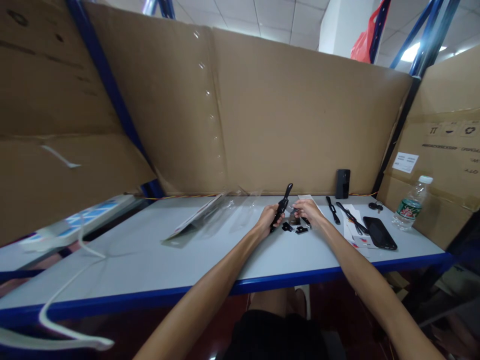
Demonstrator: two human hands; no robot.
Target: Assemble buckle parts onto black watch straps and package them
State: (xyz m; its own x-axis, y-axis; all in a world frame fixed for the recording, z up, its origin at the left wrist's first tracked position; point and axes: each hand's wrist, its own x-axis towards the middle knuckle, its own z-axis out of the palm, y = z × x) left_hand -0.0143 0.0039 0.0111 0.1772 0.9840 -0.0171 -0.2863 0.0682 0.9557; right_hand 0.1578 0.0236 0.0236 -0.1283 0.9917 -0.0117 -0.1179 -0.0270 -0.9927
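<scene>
My left hand (267,217) is wrapped round a long glossy black tool (287,194) with a rounded tip, perhaps a handle, tilted up toward the back. Just to its right, the fingers of my right hand (308,208) are pinched together close to the black tool. Whatever sits between those fingertips is too small to make out. Under the hands, a small brownish piece (294,219) lies on the table. Small black parts (301,230) are scattered in front of it, one of them (287,227) nearer my left hand.
The grey table (150,265) has a blue front edge. Clear plastic packaging and a flat sheet (195,220) lie left. On the right are a black strip-shaped part (332,210), a black cable (352,218), phones (379,233) (342,183), keys (375,206) and a bottle (410,205). Cardboard walls (300,115) surround it.
</scene>
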